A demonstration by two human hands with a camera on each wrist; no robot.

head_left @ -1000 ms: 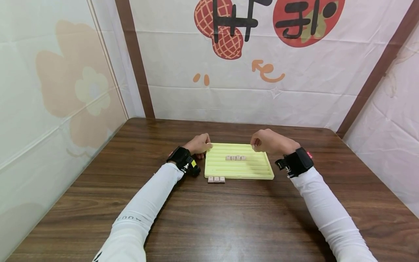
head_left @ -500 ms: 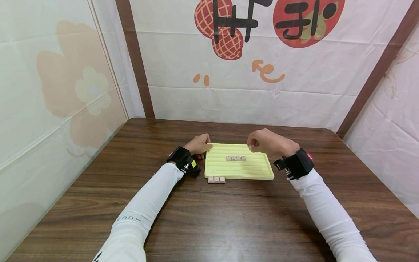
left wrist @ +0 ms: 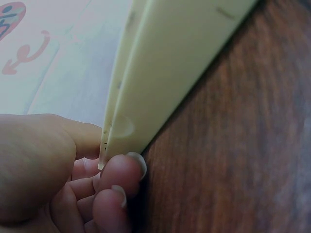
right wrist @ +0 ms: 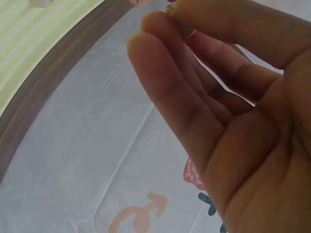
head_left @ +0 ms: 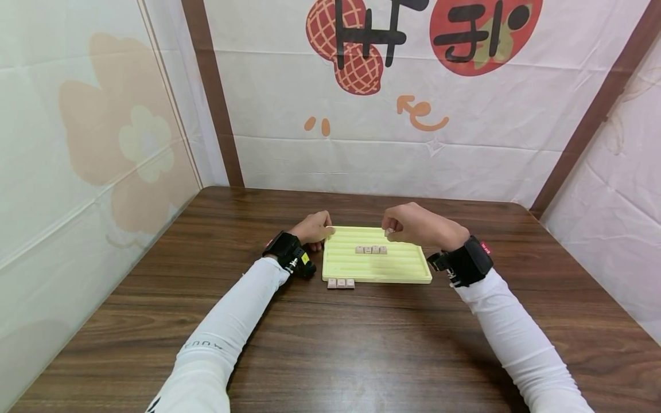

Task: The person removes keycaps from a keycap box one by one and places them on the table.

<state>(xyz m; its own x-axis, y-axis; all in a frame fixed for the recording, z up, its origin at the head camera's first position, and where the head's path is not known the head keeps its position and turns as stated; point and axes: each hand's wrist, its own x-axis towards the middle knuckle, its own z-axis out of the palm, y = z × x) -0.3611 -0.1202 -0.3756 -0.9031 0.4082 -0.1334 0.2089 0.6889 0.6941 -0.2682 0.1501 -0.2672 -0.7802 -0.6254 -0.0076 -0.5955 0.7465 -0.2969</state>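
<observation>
A pale yellow ridged tray lies on the table, and my left hand grips its far left corner. In the left wrist view the fingertips curl against the tray's side wall. My right hand is over the tray's far right part, thumb and fingers pinching a small pale keycap that they mostly hide. Several beige keycaps sit in a row at the tray's middle, just left of and nearer than the right fingertips. Three more keycaps stand side by side at the tray's near left edge.
The dark wooden table reaches to a printed white cloth wall behind the tray. More cloth hangs at the left and right. Each wrist wears a black camera mount, the left one close beside the tray.
My right hand has moved left over the tray, its fingertips coming closer to the row of keycaps. The left hand, the tray and the set-down keycaps stay where they were.
</observation>
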